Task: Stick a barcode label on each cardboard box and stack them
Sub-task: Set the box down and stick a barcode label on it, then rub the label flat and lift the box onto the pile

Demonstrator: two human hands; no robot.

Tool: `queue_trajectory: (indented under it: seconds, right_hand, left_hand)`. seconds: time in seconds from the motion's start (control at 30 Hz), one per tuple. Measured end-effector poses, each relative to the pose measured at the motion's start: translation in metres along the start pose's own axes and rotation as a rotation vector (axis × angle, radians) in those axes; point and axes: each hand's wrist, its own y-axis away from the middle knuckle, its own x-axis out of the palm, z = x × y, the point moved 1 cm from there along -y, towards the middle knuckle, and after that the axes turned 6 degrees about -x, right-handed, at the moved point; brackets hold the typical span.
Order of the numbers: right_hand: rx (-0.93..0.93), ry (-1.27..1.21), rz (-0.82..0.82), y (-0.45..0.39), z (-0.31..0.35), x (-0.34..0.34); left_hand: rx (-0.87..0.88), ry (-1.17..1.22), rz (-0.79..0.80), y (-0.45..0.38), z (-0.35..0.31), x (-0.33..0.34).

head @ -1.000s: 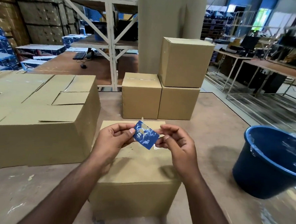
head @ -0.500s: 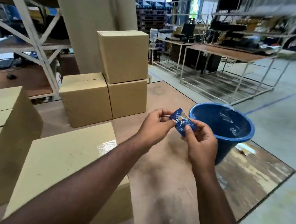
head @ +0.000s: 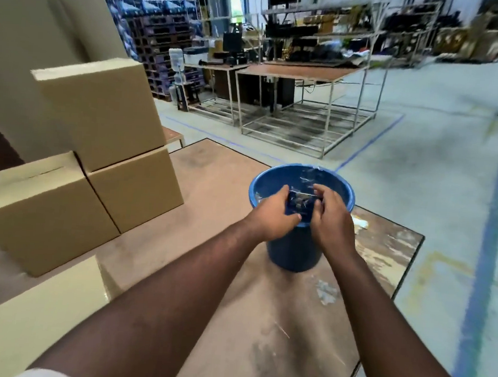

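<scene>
Blue label (head: 299,203) held over mouth of blue bucket (head: 293,249), long axis running left-right, face tilted up toward camera, blurred. Left hand (head: 275,216) pinches its left end, fingers curled; right hand (head: 332,219) pinches right end, upper fingers spread. 3 stacked cardboard boxes (head: 101,112) left of bucket, well apart. Nearest box (head: 30,315) further left, toward camera.

matt brown cardboard boxes (head: 101,112), glossy blue plastic bucket (head: 293,249), scuffed wooden board (head: 213,186).
</scene>
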Motion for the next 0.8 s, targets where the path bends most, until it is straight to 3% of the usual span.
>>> queue_trajectory:
  seconds: [0.07,0.17,0.33,0.43,0.63,0.7,0.8]
  right_hand:
    - [-0.044,0.075,0.083,-0.002,-0.006,0.004]
    - [-0.107,0.063,0.053,0.008,0.002,0.004]
    - [-0.177,-0.276,-0.062,0.061,0.067,-0.001]
    - [-0.142,-0.554,0.008,0.106,0.12,0.006]
    - [-0.219,-0.727,0.437,0.173,0.217,0.028]
    - [-0.391,-0.602,0.695,0.184,0.241,0.03]
    - [-0.806,-0.26,1.038,0.218,0.287,0.041]
  left_hand:
    - [0.0,-0.033,0.002,0.0,0.002,0.005]
    - [0.022,-0.001,-0.014,0.013,0.008,0.001]
    - [0.085,0.072,-0.136,0.076,0.026,-0.036]
    - [0.112,0.058,-0.223,0.137,0.05,-0.069]
    - [-0.038,-0.147,-0.472,0.284,0.125,-0.119]
    - [-0.173,-0.173,-0.579,0.327,0.165,-0.121]
    - [-0.444,-0.168,-0.718,0.4,0.228,-0.121]
